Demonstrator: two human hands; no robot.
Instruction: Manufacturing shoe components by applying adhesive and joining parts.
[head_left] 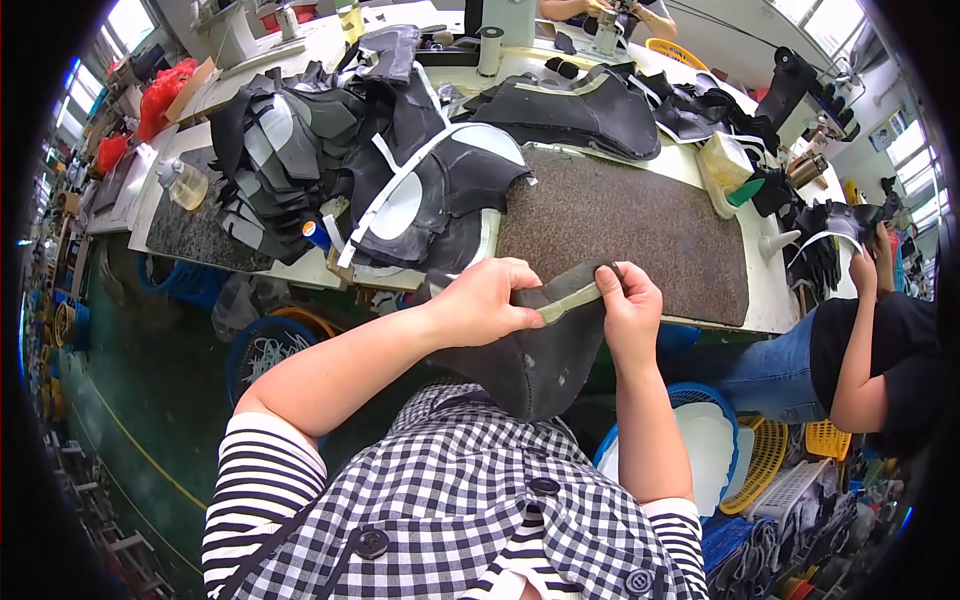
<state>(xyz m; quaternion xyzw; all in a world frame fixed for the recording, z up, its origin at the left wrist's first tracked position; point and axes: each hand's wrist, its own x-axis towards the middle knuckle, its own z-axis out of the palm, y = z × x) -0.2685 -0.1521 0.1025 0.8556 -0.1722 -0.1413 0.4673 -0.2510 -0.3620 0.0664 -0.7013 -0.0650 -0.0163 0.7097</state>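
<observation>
Close in front of my chest I hold up a black shoe upper (545, 370), a soft curved piece with a pale strip along its top edge. My left hand (490, 298) pinches that edge between thumb and fingers. At the other end of the strip, my right hand (630, 305) grips the edge with its thumb on top. The lower part of the upper hangs down between my forearms. Just beyond my hands, black pieces with white lining (430, 195) lie on the table, next to a brown rough mat (625, 225).
A heap of black cut pieces (285, 140) covers the table's left, near a clear jar (183, 184). More black uppers (570, 110) lie at the back. To the right are a glue-stained container (722, 170) and a co-worker's arm (862, 350). A blue basket (738, 440) stands below.
</observation>
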